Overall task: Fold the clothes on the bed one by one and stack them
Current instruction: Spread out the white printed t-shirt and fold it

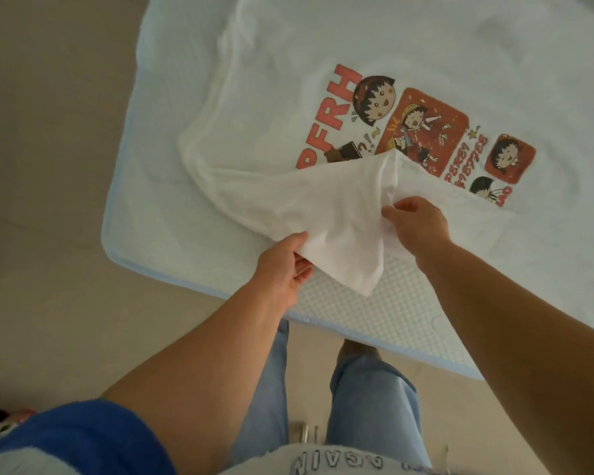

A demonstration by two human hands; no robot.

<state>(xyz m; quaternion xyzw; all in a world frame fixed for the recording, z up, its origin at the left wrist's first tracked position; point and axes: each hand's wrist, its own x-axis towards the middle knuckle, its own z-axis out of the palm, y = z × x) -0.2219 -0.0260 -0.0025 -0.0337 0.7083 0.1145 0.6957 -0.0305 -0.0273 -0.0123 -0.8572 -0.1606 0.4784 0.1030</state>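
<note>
A white T-shirt point(271, 108) with a red cartoon print lies spread flat on the bed point(158, 214), print side up. One sleeve point(326, 214) is lifted off the near side of the shirt and partly covers the print's lower edge. My left hand point(283, 269) grips the sleeve's lower edge from underneath. My right hand point(417, 221) pinches the sleeve's upper fold near the shirt's body. Both hands are close together above the bed's near edge.
The bed has a white textured cover with a pale blue border point(374, 341), and its corner points left. Beige floor point(48, 166) lies to the left and below. My legs in light blue jeans point(367, 406) stand against the bed's near edge.
</note>
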